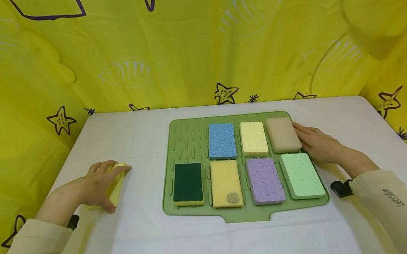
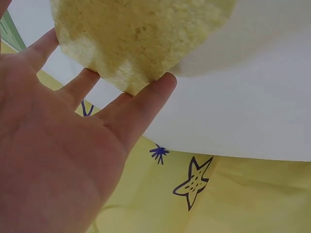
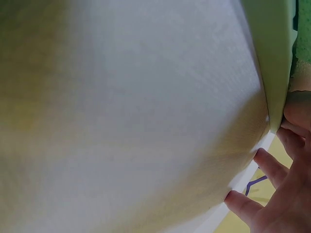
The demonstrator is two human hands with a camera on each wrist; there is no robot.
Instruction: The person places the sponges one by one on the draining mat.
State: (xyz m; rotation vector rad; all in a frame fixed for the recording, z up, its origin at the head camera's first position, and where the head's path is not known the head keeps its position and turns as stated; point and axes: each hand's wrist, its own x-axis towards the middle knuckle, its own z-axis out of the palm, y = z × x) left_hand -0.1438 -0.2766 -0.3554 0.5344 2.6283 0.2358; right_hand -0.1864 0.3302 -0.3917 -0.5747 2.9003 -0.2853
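At the left of the table my left hand (image 1: 95,186) grips a yellow sponge (image 1: 118,188) from above, thumb on the near side and fingers on the far side. The left wrist view shows the sponge's (image 2: 141,39) porous face, with fingertips along its edge. My right hand (image 1: 321,145) rests at the right edge of a green mat (image 1: 186,143), beside a beige sponge (image 1: 283,134). In the right wrist view its spread fingers (image 3: 272,167) touch the white tabletop, and the thumb is close to the mat's rim.
On the mat stand sponges in two rows: blue (image 1: 222,141) and pale yellow (image 1: 253,139) behind; dark green-topped (image 1: 187,183), yellow with a grey spot (image 1: 225,179), purple (image 1: 265,180) and mint (image 1: 302,175) in front. A yellow patterned curtain (image 1: 193,40) surrounds the table.
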